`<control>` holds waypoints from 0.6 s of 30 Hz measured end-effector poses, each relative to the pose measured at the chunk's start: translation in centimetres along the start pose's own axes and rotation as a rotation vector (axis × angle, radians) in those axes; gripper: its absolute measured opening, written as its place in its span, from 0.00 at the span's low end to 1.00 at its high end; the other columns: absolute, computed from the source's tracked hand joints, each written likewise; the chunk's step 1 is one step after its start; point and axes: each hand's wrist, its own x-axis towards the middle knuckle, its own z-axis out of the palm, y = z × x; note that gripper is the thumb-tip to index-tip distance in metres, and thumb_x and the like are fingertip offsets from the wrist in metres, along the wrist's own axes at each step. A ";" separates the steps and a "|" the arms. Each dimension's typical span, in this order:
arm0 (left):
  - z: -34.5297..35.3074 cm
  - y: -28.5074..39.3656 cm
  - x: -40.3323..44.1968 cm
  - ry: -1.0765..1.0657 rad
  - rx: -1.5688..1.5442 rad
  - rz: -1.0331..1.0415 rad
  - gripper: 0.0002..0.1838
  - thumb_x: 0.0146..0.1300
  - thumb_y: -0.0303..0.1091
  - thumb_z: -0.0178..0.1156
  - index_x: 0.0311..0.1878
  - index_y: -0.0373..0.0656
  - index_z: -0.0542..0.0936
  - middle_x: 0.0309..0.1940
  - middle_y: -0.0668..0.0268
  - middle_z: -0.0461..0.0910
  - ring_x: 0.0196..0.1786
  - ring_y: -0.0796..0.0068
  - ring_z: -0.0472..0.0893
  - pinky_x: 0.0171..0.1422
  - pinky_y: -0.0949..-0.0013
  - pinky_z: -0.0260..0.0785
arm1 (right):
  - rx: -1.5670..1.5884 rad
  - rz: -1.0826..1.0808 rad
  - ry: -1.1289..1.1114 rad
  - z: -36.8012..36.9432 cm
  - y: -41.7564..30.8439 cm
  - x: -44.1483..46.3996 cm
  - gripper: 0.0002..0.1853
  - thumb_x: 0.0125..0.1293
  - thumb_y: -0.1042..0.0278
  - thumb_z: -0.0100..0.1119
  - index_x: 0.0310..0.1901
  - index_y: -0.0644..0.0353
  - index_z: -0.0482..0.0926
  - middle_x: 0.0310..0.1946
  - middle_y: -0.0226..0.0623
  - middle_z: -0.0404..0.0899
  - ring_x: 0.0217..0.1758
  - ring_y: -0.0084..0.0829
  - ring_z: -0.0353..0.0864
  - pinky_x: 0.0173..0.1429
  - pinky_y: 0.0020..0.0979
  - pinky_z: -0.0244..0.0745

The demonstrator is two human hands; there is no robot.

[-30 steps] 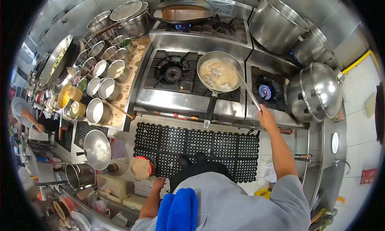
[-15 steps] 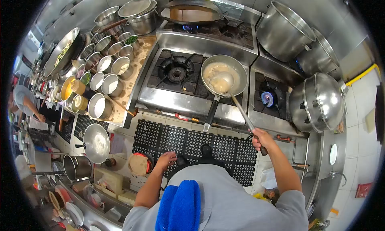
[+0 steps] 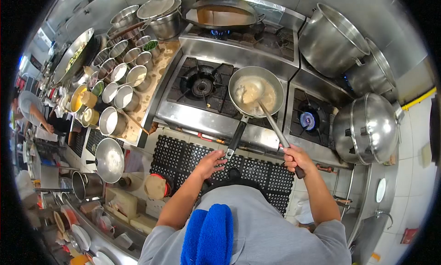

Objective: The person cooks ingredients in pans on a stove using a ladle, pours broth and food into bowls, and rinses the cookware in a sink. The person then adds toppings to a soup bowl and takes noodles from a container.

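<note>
My right hand (image 3: 296, 159) is wrapped round the dark grip of a long-handled ladle (image 3: 274, 121). The ladle's bowl dips into a pale, creamy liquid (image 3: 244, 94) with lumps. That liquid is in a round frying pan (image 3: 279, 88), which sits on the front stove's burner. The pan's black handle (image 3: 236, 139) points back toward my body. Close to the handle's end, my left hand (image 3: 212, 164) has its fingers apart and holds nothing; a small gap appears to separate them.
A lit burner (image 3: 307, 120) is right of the pan, an unlit burner (image 3: 202, 85) left. A domed steel pot (image 3: 365, 127) and tall stockpot (image 3: 331, 39) stand at right. Behind, a wok (image 3: 225, 17) holds brown liquid. Several steel containers (image 3: 126, 98) crowd the left counter. A person (image 3: 33, 109) is far left.
My left hand has risen forward and right, toward the pan handle, its fingers spreading. The ladle's bowl has shifted within the pan, toward the back left.
</note>
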 end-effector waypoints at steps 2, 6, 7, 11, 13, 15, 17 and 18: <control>0.6 0.0 0.4 0.016 -0.016 -0.007 0.24 0.65 0.49 0.50 0.59 0.45 0.66 0.58 0.67 0.67 0.56 0.70 0.70 0.57 0.60 0.62 | -0.095 -0.041 0.035 -0.5 -0.4 0.3 0.12 0.66 0.64 0.49 0.49 0.56 0.68 0.15 0.20 0.60 0.10 0.13 0.57 0.11 0.21 0.56; 1.4 -0.6 0.9 -0.006 -0.069 -0.016 0.21 0.66 0.47 0.49 0.57 0.46 0.69 0.54 0.69 0.71 0.54 0.71 0.71 0.55 0.63 0.64 | -0.260 -0.161 0.058 -2.2 -1.0 1.0 0.11 0.64 0.65 0.49 0.47 0.56 0.67 0.15 0.22 0.61 0.10 0.15 0.59 0.11 0.22 0.58; 1.5 -0.8 1.0 -0.006 -0.085 -0.016 0.20 0.66 0.47 0.49 0.56 0.46 0.69 0.53 0.69 0.71 0.54 0.71 0.71 0.54 0.63 0.64 | -0.318 -0.174 0.101 -2.3 -1.5 1.0 0.11 0.64 0.65 0.49 0.47 0.56 0.67 0.15 0.22 0.62 0.10 0.15 0.59 0.11 0.22 0.59; 2.0 -1.7 1.6 -0.012 -0.132 -0.025 0.17 0.65 0.49 0.49 0.50 0.49 0.71 0.52 0.67 0.73 0.55 0.66 0.71 0.55 0.61 0.63 | -0.505 -0.237 0.211 -2.2 -2.9 0.6 0.14 0.62 0.67 0.50 0.49 0.57 0.67 0.14 0.23 0.62 0.09 0.15 0.59 0.12 0.22 0.59; 2.1 -1.9 1.5 -0.015 -0.140 -0.027 0.17 0.65 0.49 0.49 0.50 0.48 0.71 0.52 0.66 0.73 0.55 0.66 0.71 0.55 0.61 0.63 | -0.606 -0.296 0.277 -2.1 -3.5 0.4 0.18 0.61 0.67 0.52 0.53 0.58 0.68 0.14 0.24 0.63 0.09 0.17 0.60 0.12 0.23 0.59; 2.1 -2.2 1.6 -0.009 -0.167 -0.022 0.18 0.65 0.49 0.48 0.49 0.48 0.72 0.53 0.66 0.73 0.55 0.67 0.71 0.56 0.61 0.62 | -0.727 -0.338 0.348 -2.9 -3.5 1.0 0.20 0.60 0.67 0.52 0.55 0.57 0.68 0.14 0.25 0.64 0.10 0.17 0.62 0.12 0.23 0.59; 2.2 -2.3 1.3 -0.001 -0.174 -0.023 0.18 0.65 0.49 0.48 0.50 0.48 0.72 0.53 0.65 0.73 0.55 0.67 0.71 0.56 0.61 0.62 | -0.956 -0.393 0.451 -4.0 -3.7 1.5 0.25 0.59 0.65 0.55 0.60 0.55 0.66 0.16 0.32 0.71 0.12 0.23 0.68 0.17 0.27 0.65; 2.2 -2.3 1.2 0.004 -0.177 -0.025 0.18 0.66 0.50 0.47 0.50 0.47 0.72 0.54 0.64 0.73 0.56 0.67 0.71 0.57 0.61 0.62 | -0.956 -0.393 0.450 -4.4 -3.8 1.8 0.25 0.59 0.65 0.55 0.60 0.55 0.66 0.16 0.32 0.71 0.12 0.23 0.68 0.17 0.27 0.65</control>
